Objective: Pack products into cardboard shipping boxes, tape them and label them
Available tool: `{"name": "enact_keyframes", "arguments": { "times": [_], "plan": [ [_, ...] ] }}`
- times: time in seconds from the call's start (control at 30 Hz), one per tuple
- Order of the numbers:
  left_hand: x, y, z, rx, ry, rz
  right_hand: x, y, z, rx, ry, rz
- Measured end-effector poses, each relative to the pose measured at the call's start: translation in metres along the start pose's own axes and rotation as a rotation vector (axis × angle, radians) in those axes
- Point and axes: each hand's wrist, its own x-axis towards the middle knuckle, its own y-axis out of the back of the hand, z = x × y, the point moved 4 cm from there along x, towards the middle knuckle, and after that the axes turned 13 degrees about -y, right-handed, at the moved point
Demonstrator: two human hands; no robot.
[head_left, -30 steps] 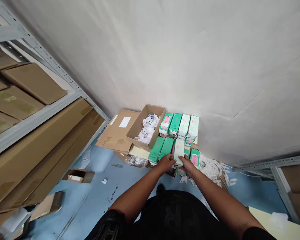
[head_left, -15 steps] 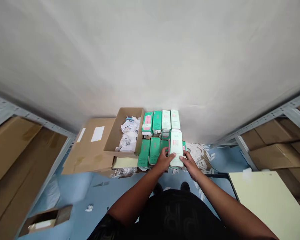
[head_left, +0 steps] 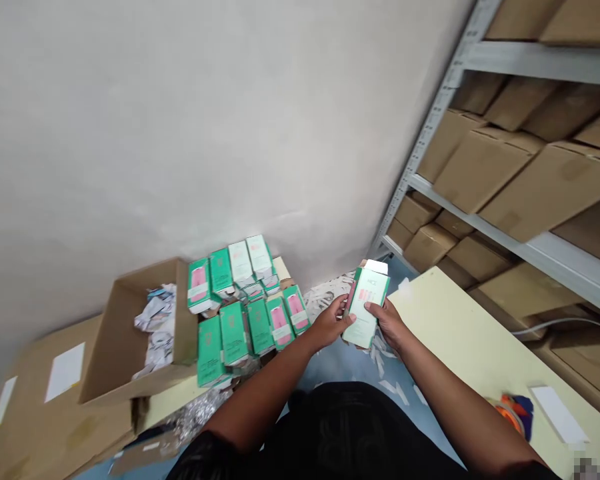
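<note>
Both hands hold a small white-and-green carton [head_left: 368, 298] over the gap between two tables; its top flap stands up. My left hand [head_left: 330, 325] grips the left side, thumb on the front face. On the right side, my right hand [head_left: 389, 321] has its thumb pressed on the printed front. Pink and green edges show behind the white face, though I cannot tell whether this is one carton or two. Several similar cartons, such as a green carton [head_left: 235, 332] and a white carton [head_left: 241, 262], lie in two rows to the left.
Left of the rows, an open cardboard box [head_left: 103, 333] holds crumpled paper [head_left: 159, 327]. White paper strips [head_left: 325, 291] litter the floor. A pale yellow table [head_left: 445, 313] stands at right, before a metal rack [head_left: 435, 120] of brown boxes. A plain wall [head_left: 205, 120] rises ahead.
My view has swung right. Both hands have lifted the carton from the front row and carried it right, away from the others; its top flap now shows raised.
</note>
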Motion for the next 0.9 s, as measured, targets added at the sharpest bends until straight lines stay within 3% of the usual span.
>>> {"name": "enact_keyframes", "arguments": {
  "times": [0.13,0.2,0.33,0.47,0.53,0.63,0.73,0.9],
  "plan": [
    [0.046,-0.074,-0.015,0.132,0.156,0.016,-0.011,0.110,-0.018,0.092,0.085,0.189],
    [0.067,-0.119,-0.024,0.182,0.208,-0.032,-0.017,0.171,-0.022,0.124,0.111,0.289],
    [0.103,-0.205,-0.030,0.314,0.138,-0.160,-0.029,0.288,-0.019,0.101,0.154,0.518],
    [0.120,-0.271,-0.035,0.249,0.201,-0.260,-0.036,0.373,-0.008,-0.143,0.123,0.815],
    [0.124,-0.296,-0.040,0.216,0.276,-0.313,-0.038,0.398,0.002,-0.287,0.044,0.969],
    [0.132,-0.325,-0.054,0.240,0.368,-0.401,-0.038,0.415,0.021,-0.374,-0.019,1.129],
    [0.150,-0.350,-0.073,0.281,0.399,-0.444,-0.035,0.414,0.043,-0.370,0.022,1.194],
    [0.190,-0.388,-0.103,0.366,0.369,-0.489,-0.023,0.397,0.078,-0.359,0.010,1.159]
  ]
}}
